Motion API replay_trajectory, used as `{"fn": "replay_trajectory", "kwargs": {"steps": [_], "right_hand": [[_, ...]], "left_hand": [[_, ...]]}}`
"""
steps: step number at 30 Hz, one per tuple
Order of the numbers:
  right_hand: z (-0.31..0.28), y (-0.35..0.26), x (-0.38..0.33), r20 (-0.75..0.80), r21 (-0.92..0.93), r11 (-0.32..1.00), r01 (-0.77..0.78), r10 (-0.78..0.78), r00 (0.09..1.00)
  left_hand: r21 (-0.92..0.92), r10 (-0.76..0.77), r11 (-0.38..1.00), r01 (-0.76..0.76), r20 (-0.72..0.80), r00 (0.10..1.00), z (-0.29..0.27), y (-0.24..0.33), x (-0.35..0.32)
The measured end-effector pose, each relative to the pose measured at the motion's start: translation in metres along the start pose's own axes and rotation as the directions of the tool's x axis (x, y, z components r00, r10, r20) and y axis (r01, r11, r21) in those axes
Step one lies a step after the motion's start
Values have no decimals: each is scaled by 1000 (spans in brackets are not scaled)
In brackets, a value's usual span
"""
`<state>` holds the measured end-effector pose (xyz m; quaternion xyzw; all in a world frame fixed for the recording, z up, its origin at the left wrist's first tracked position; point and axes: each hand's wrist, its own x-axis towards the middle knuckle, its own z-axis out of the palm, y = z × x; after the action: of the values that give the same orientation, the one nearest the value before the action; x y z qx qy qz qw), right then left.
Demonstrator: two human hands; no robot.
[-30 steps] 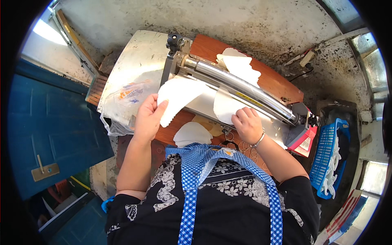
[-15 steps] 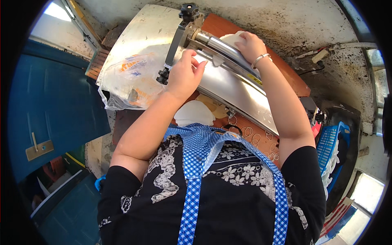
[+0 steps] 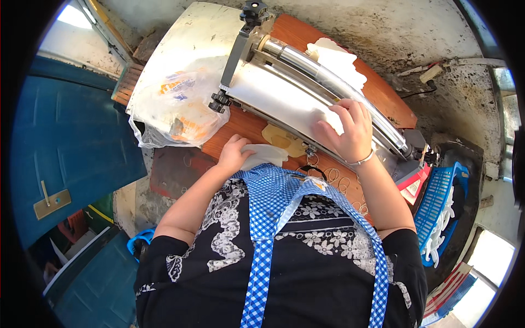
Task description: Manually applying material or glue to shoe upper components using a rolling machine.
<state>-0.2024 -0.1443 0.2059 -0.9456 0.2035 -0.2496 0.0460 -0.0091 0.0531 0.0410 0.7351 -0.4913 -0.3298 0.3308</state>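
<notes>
At the table's near edge, my left hand (image 3: pixel 232 156) has its fingers closed on the left side of a stack of thin white rounded sheets (image 3: pixel 270 153); the thumb side is partly hidden. My right hand (image 3: pixel 353 131) hovers over or touches the smooth metal plate (image 3: pixel 290 90) of a roller machine, thumb and fingers apart, with nothing visible between them. A long shiny metal roller (image 3: pixel 333 82) runs along the plate's far side. Behind it lie more white irregular sheets (image 3: pixel 337 61). A yellowish flat piece (image 3: pixel 281 139) sits between the stack and the machine.
Black knobs (image 3: pixel 220 101) stick out at the machine's left end. A clear plastic bag (image 3: pixel 178 109) covers part of a pale surface at left. Several thin pale loops (image 3: pixel 342 183) lie on the brown table. A blue basket (image 3: pixel 435 202) stands at right, near the stained wall.
My left hand has come down from the roller to the white stack. My right hand has moved from the sheets behind the roller to the near plate; those sheets now lie spread out.
</notes>
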Motion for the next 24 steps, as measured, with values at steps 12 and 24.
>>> {"fn": "replay_trajectory", "kwargs": {"steps": [12,24], "right_hand": [[33,-56,12,367,636,617,-464,286,885],[26,-26,9,215,584,521,-623,641,737]], "left_hand": [[-511,106,857,-61,60,992,-91,96,8],[-356,-153,914,193,137,979,-68,119,45]]}}
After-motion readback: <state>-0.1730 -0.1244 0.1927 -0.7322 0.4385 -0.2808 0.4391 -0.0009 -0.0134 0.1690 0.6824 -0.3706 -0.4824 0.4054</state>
